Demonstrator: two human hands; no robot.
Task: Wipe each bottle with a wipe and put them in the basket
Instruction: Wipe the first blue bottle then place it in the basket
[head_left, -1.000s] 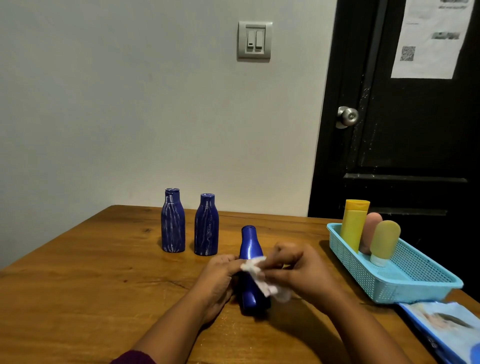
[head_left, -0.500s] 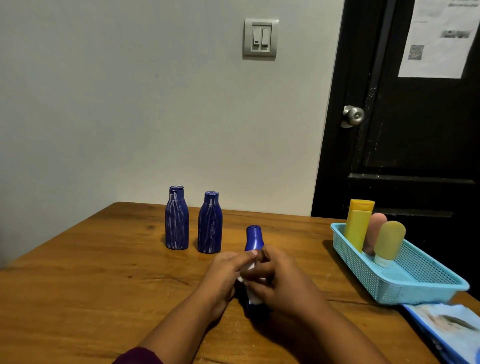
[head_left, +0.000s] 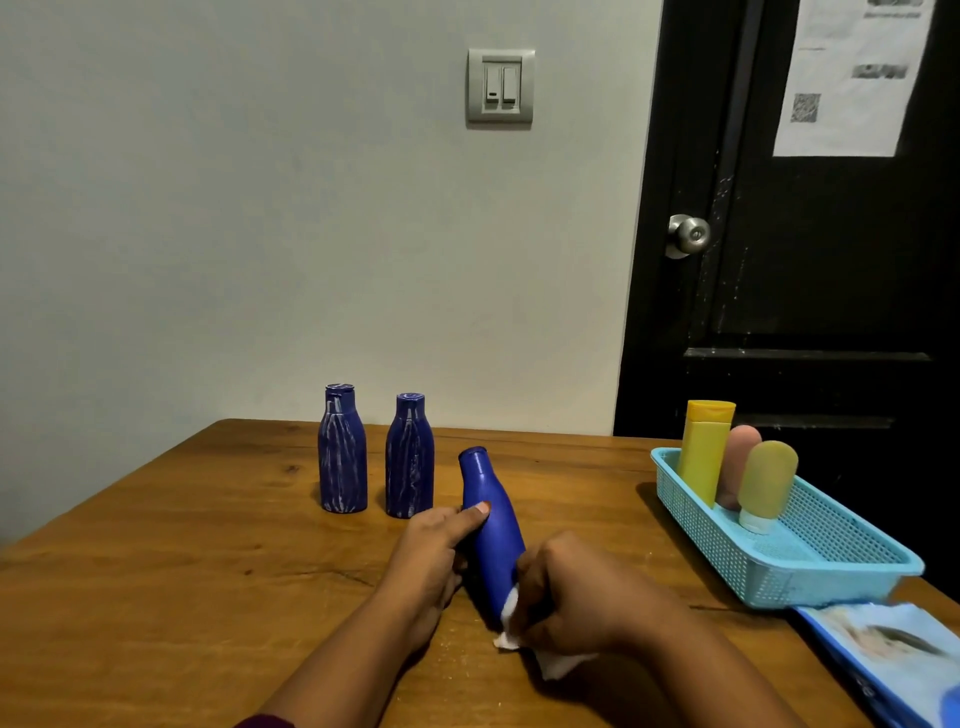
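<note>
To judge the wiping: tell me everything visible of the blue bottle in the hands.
The blue bottle is smooth plastic by its look, plain deep blue, no streaks showing, narrowing to a flat top. It tilts, top leaning left and away; its base is hidden. The left hand grips its side, a fingertip on the body; the right hand presses a white wipe against its lower part.
</note>
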